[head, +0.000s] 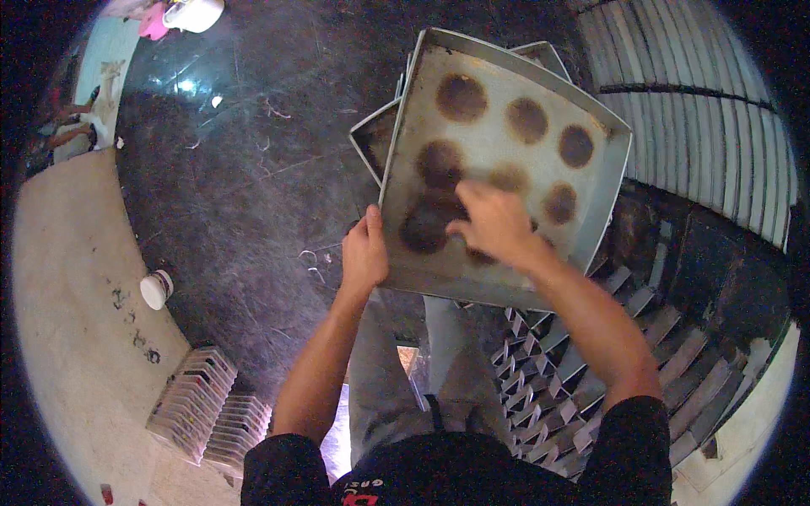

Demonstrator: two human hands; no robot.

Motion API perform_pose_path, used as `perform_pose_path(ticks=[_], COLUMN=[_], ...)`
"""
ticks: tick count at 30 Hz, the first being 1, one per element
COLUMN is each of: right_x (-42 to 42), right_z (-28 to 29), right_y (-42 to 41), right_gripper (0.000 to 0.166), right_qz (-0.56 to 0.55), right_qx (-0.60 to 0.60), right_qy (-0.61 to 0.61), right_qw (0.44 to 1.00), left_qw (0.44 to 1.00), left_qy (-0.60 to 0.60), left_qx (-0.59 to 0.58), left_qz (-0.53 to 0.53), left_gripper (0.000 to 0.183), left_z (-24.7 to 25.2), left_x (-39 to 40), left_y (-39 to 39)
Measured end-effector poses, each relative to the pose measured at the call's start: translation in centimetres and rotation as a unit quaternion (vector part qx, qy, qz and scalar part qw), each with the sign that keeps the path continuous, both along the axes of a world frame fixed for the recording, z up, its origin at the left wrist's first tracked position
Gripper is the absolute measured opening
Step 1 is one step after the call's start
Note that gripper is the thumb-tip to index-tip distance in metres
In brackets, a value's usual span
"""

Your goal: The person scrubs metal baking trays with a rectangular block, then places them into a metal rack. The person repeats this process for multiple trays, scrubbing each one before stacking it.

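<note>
A square metal baking pan point(481, 142) with raised sides is tilted in front of me, several dark round stains across its inner base. My left hand point(367, 250) grips its left rim, with the thumb lying along the edge. Over the lower middle of the base is my right hand point(497, 218), fingers bent downward and thumb apart. Motion blurs its fingertips, so whether they touch the metal or pinch something small is unclear. Beneath, another metal pan point(373, 140) sits turned at an angle, its corners poking out on both sides.
Rows of stacked metal pans point(683, 126) stand at upper right; more metal pieces point(569, 392) fill the lower right. A white-lidded tub point(155, 290) and stacked plastic containers point(193, 405) are along the left wall. Scraps point(310, 256) litter the dark floor point(240, 183).
</note>
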State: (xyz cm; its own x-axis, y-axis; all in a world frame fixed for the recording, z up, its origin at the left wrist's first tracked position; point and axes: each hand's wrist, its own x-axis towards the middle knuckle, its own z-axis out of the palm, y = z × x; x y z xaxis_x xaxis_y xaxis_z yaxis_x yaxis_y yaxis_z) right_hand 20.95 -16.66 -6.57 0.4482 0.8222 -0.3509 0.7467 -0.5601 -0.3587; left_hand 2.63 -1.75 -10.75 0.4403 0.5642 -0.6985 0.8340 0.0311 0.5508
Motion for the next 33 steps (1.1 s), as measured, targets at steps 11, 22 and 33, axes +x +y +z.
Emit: perform_pose_path(ticks=[11, 22, 33], right_x=[-11.4, -28.0, -62.0], right_z=[1.6, 14.7, 10.0], right_y=[-2.2, -22.7, -14.5], right_gripper=[0.036, 0.049, 0.057], right_qz=[-0.152, -0.826, -0.743], right_qx=[0.081, 0.439, 0.642], right_qy=[0.029, 0.058, 0.141], right_qw=[0.985, 0.348, -0.124], left_qw=[0.999, 0.981, 0.700], left_qy=[0.003, 0.000, 0.026], left_qx=[0.048, 0.077, 0.055], left_qz=[-0.026, -0.178, -0.712], left_gripper=[0.075, 0.088, 0.073], left_z=[0.1, 1.2, 11.1], left_x=[-0.7, 2.6, -6.7], left_y=[0.6, 3.1, -1.6])
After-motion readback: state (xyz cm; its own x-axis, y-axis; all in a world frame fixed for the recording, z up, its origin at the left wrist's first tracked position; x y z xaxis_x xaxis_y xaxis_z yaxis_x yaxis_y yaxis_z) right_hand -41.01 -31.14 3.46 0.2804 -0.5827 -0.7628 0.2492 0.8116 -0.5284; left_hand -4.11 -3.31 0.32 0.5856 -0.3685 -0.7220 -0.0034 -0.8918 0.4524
